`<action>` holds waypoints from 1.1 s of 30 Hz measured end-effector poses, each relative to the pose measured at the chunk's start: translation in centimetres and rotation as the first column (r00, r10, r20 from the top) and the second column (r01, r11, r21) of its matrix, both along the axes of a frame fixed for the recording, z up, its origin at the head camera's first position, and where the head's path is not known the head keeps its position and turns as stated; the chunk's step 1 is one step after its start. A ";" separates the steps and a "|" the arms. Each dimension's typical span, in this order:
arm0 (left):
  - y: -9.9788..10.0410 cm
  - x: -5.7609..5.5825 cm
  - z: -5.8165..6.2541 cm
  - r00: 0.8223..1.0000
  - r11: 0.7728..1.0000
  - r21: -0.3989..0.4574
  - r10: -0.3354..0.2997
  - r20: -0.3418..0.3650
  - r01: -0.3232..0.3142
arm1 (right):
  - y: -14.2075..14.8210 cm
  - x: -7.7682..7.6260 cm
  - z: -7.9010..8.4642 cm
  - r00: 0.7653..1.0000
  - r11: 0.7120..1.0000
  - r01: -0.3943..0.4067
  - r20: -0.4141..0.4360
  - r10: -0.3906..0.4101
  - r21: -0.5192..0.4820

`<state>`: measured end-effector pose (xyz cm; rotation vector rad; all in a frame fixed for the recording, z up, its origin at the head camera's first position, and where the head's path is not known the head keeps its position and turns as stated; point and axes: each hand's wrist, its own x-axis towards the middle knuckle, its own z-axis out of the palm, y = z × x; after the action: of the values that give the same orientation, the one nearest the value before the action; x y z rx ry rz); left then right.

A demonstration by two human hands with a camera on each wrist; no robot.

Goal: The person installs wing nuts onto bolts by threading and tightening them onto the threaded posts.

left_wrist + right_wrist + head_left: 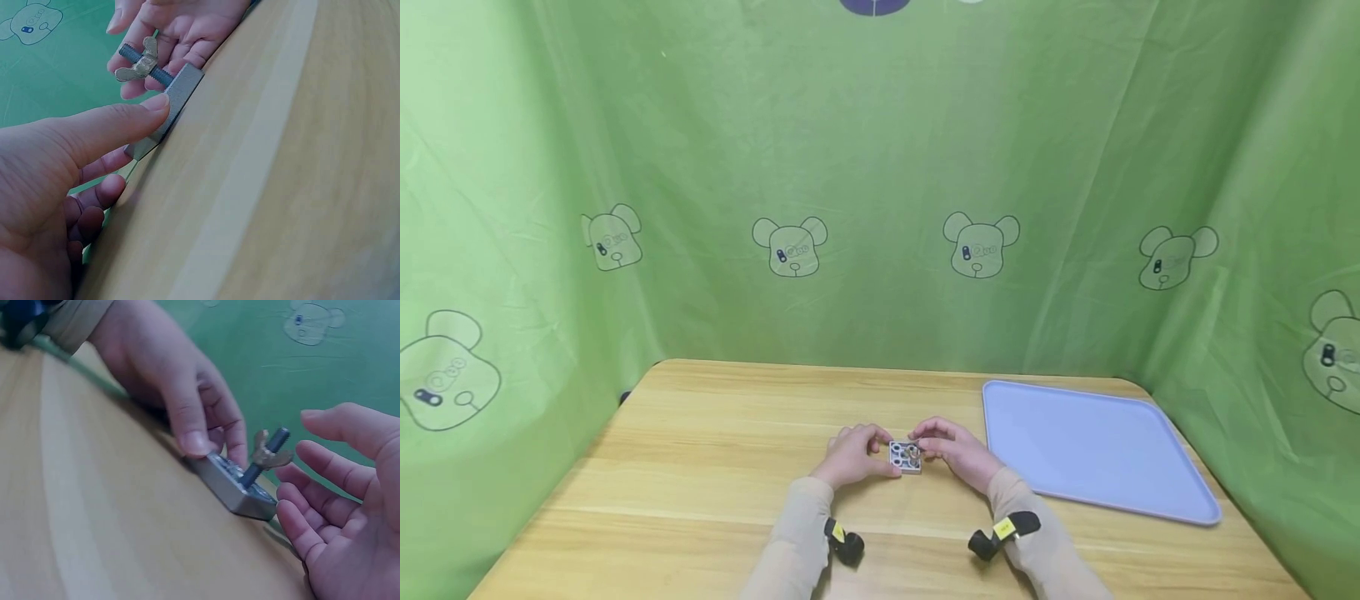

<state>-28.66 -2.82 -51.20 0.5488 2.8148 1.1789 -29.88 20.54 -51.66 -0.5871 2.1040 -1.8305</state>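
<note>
A small square grey metal block point(910, 471) with round holes lies on the wooden table, between my two hands. From one of its corners a dark threaded bolt point(249, 477) stands up, and a brass-coloured wing nut point(267, 456) sits partway along the thread. My left hand point(852, 457) grips the block by its left side, thumb at the near edge and fingers at the far side. Right beside the wing nut is my right hand point(958, 452), its fingers loosely bent and its thumb apart from the nut in the right wrist view.
A pale blue-violet tray point(1090, 442) lies on the right part of the wooden table point(722, 433), close to my right forearm. Green curtains point(880, 150) with bear-head prints enclose the table at the back and both sides.
</note>
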 end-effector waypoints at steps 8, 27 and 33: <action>0.0 -0.1 -0.3 1.000 1.000 0.013 0.006 0.003 -0.006 | 0.6 -0.1 0.1 1.000 0.999 -0.001 -0.013 0.002 0.039; -0.1 0.0 -0.1 1.000 1.000 0.010 -0.010 -0.003 0.010 | 0.3 0.2 0.3 0.995 0.986 -0.045 -0.075 0.058 0.163; 0.0 0.0 0.0 1.000 1.000 0.002 -0.001 0.005 0.001 | 0.2 0.3 0.3 0.993 0.987 -0.033 -0.105 0.050 0.156</action>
<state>-28.63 -2.85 -51.21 0.5468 2.8092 1.1818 -29.62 20.71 -51.39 -0.7000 2.2602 -1.6291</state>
